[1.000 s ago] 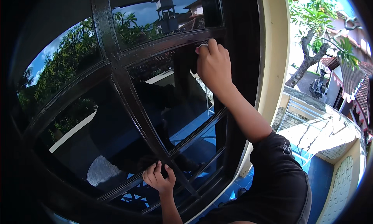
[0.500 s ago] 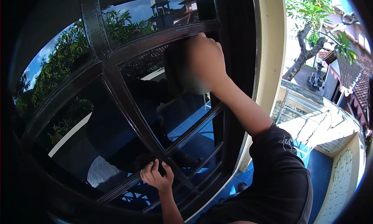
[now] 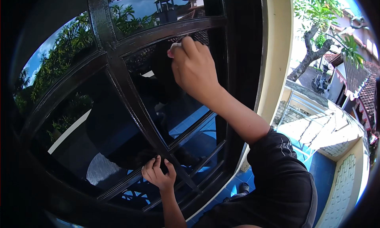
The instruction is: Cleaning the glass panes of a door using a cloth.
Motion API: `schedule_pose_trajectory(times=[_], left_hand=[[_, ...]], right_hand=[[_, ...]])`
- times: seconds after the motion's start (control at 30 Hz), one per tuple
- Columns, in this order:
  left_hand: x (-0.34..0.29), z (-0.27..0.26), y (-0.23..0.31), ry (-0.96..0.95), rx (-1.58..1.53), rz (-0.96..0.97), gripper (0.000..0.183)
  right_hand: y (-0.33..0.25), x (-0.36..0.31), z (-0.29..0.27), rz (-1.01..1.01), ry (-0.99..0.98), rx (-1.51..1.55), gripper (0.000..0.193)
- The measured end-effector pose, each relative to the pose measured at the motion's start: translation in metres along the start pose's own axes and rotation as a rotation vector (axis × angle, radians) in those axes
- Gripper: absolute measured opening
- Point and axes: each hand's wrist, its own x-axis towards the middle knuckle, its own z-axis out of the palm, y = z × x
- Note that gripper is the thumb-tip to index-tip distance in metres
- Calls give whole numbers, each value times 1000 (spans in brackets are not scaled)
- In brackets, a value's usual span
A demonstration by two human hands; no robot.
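A dark wooden window frame [image 3: 132, 105] with glossy glass panes [image 3: 158, 121] fills the left and middle. My right hand [image 3: 194, 67] is closed on a small crumpled white and pink cloth [image 3: 173, 50], held against the upper part of the middle pane. Most of the cloth is hidden under my fingers. Lower down, my left hand [image 3: 159, 174] rests on a lower crossbar of the frame with its fingers slightly bent and its thumb apart. Nothing shows in it.
A cream wall edge [image 3: 275, 50] runs along the frame's right side. Beyond it are a pale metal rack [image 3: 303, 117], a low wall [image 3: 348, 180] and a blue tiled floor [image 3: 322, 176]. A tree [image 3: 312, 46] stands outside. The glass reflects foliage and sky.
My right hand has moved left across the upper pane, and the pink and white cloth now shows at its fingertips. My left hand stays on the crossbar. The view has shifted slightly.
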Motion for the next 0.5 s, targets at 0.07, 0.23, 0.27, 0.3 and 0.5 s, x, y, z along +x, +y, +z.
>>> schedule_pose_trajectory(times=[0.07,0.23,0.27,0.3,0.5], left_hand=[[4,-4,-2,-10,12,7,28],[4,-2,0,5,24,3,28],[4,-1,-2,7,26,2,28],[3,-2,-3,6,25,3,28],[1,0,-4,7,1,1,28]], right_hand=[[45,-6,4,125,-109,-39,11],[40,-13,11,217,-107,-150,17],[38,-11,11,217,-106,-148,17],[38,-10,11,201,-91,-112,18],[30,-8,6,137,-81,-79,19]])
